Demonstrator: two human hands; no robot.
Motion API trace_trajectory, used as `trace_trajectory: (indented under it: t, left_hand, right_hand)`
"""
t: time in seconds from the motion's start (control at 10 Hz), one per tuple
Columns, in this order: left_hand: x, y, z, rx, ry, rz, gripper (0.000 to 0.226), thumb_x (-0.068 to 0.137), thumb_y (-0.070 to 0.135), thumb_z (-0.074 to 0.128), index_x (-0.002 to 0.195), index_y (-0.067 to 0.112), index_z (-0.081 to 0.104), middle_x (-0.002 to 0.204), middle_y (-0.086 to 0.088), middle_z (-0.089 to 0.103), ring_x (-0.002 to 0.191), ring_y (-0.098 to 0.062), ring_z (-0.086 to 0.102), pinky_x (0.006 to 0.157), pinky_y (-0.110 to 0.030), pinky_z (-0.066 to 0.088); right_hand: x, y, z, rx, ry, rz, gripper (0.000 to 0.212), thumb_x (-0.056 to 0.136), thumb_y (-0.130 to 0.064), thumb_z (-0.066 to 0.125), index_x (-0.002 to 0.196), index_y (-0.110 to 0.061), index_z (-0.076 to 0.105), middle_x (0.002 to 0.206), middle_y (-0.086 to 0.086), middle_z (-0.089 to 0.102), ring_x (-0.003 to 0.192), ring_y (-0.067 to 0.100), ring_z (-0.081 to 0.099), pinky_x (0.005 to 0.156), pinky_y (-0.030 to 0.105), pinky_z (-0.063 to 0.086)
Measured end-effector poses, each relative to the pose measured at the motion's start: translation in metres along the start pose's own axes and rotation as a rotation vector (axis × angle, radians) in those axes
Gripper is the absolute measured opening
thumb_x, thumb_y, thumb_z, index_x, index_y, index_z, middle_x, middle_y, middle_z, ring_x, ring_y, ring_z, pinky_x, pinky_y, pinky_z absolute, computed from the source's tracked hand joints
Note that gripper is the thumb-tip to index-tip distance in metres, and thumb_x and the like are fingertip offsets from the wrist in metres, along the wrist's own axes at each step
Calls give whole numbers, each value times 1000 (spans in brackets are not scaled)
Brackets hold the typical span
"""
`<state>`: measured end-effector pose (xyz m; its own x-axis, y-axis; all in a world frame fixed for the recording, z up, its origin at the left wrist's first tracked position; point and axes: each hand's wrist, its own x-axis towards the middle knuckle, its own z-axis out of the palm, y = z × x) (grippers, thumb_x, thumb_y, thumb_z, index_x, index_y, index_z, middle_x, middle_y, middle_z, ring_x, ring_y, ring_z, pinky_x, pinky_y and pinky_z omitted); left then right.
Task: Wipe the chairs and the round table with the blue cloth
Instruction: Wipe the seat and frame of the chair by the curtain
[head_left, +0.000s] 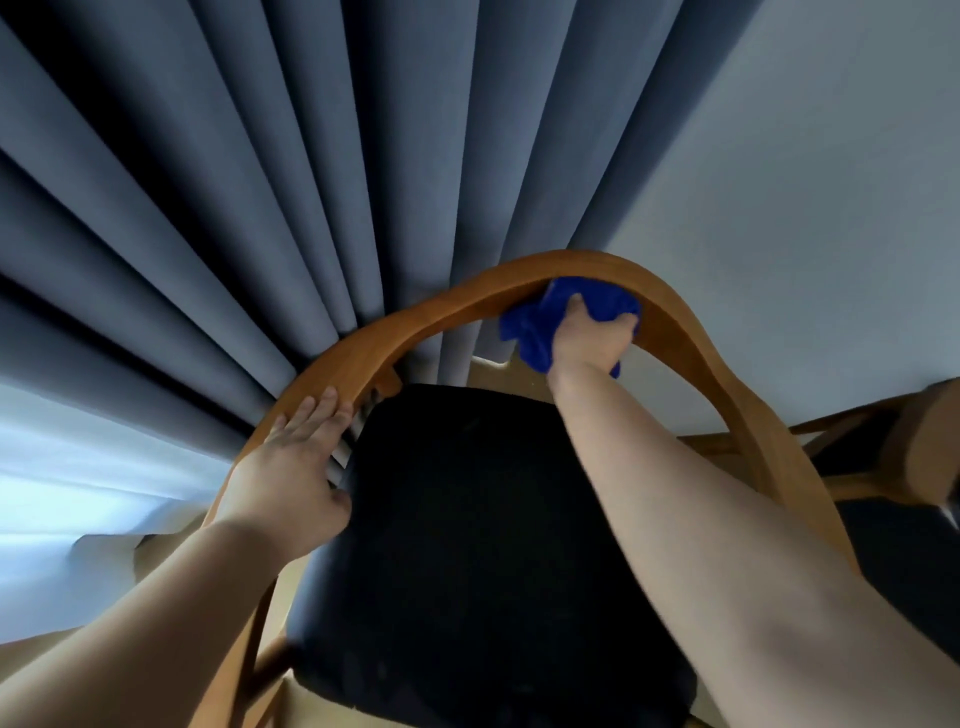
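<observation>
Dim, soft, left-edge glare, wide-angle warp

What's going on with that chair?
A person is wiping a wooden chair. The right hand grips the blue cloth and presses it against the curved back rail, near its top. The left hand rests flat on the rail's left side, probably to steady it. A grey-blue curtain hangs behind, and part of a second chair shows on the right.

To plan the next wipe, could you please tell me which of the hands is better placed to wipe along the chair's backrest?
The right hand: it grips the blue cloth against the backrest. The left hand rests flat on its left side, holding no cloth.
</observation>
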<state>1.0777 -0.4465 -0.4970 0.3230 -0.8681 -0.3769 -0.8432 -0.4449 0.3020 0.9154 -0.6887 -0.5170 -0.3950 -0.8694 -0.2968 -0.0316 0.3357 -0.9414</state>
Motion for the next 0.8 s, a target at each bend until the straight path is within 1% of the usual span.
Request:
trace_trajectory:
  t: [0.1, 0.2, 0.3, 0.4, 0.5, 0.6, 0.7, 0.8]
  left_hand:
    - [-2, 2, -3, -17, -12, -6, 87, 79, 19, 56, 152, 27, 9, 159, 10, -5, 145, -8, -4, 111, -21, -6]
    - [-1, 1, -2, -25, -15, -14, 87, 78, 18, 55, 152, 27, 10, 159, 9, -4, 146, -9, -3, 113, -22, -6]
    - [-1, 2, -4, -13, -35, -31, 86, 79, 17, 54, 152, 28, 9, 159, 10, -6, 146, -9, -3, 114, -23, -3]
    - [-1, 8, -9, 9, -87, -56, 87, 80, 18, 56, 152, 25, 9, 159, 8, -6, 146, -10, -3, 118, -28, 3]
    - [0, 14, -16, 13, -125, -105, 83, 81, 17, 53, 152, 25, 9, 160, 8, -5, 146, -12, 0, 118, -31, 11]
    - [-8, 34, -31, 23, -66, -140, 76, 81, 18, 52, 150, 28, 21, 159, 4, 15, 142, -20, 22, 106, -32, 34]
    - [-21, 59, -45, 0, -18, -66, 68, 83, 17, 49, 147, 27, 29, 153, 2, 29, 132, -23, 39, 99, -32, 39]
    - [-42, 96, -69, -27, 21, 44, 64, 87, 17, 48, 148, 24, 29, 153, 4, 29, 130, -19, 42, 102, -27, 36]
  right_hand:
    - [41, -6, -38, -166, 124, -14, 27, 92, -25, 61, 112, -15, 46, 106, 3, 59, 93, 17, 60, 90, 37, 53]
    - [55, -5, -76, -359, 113, 44, 13, 98, -22, 47, 100, -13, 55, 88, 6, 55, 88, 21, 59, 71, 32, 41]
    - [68, 4, -108, -402, 271, 123, 30, 97, -27, 48, 119, -9, 58, 110, 6, 62, 107, 27, 61, 80, 33, 48]
    - [52, -9, -123, -173, 219, 195, 52, 87, -38, 67, 132, -16, 50, 117, 2, 62, 103, 20, 63, 81, 33, 52]
    - [40, -11, -133, -109, 113, 86, 50, 86, -32, 68, 129, -21, 46, 118, -2, 60, 103, 17, 62, 94, 37, 51]
    - [27, -25, -149, -169, -60, -46, 49, 88, -21, 66, 133, -21, 45, 126, 2, 59, 114, 21, 58, 104, 43, 45]
    - [13, -44, -160, -242, -162, -116, 65, 88, -25, 67, 145, -20, 36, 136, 2, 54, 124, 22, 54, 107, 46, 43]
    - [-9, -77, -177, -272, -271, -169, 68, 86, -27, 68, 146, -22, 35, 136, 0, 53, 124, 20, 52, 109, 45, 41]
